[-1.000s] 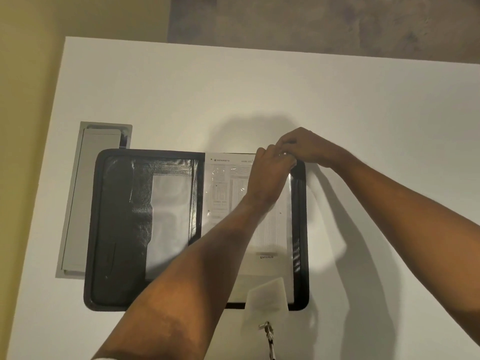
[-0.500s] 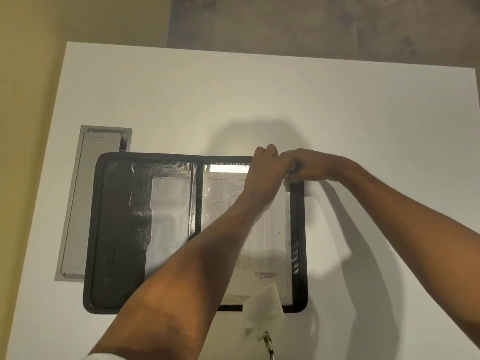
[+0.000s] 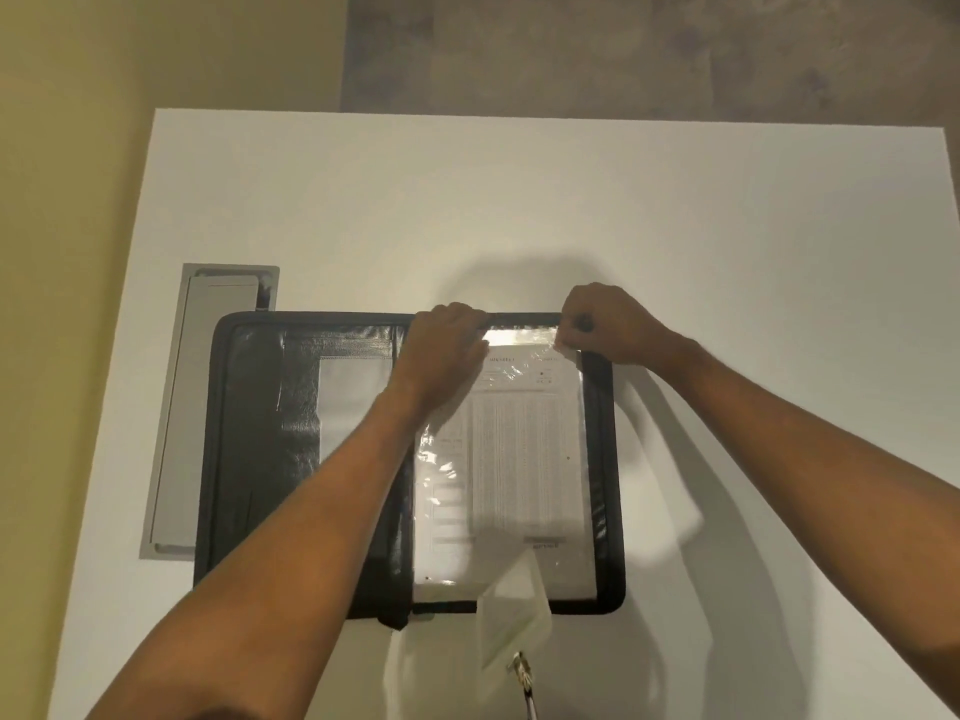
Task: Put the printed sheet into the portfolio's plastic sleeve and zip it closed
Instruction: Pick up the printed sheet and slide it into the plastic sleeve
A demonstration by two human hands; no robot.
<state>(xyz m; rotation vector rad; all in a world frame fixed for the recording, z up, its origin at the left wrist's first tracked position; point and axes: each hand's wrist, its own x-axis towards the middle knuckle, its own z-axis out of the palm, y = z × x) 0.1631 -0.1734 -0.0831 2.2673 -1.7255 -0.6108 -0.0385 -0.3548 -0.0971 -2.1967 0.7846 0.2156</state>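
1. Head view: grey panel (image 3: 179, 407) is set in the white table (image 3: 519, 200) at far left, just beside the open black portfolio (image 3: 260, 459).
2. Left hand (image 3: 441, 350) is clamped on the plastic sleeve (image 3: 582, 574) at its top-left corner.
3. Printed sheet (image 3: 519, 449) lies inside that sleeve, on the portfolio's right half.
4. Right hand (image 3: 602, 324) pinches shut on the sleeve's top-right corner.

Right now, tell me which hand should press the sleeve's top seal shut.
Probably the right hand: it pinches the clear plastic sleeve at its top right corner, while the left hand steadies the left.
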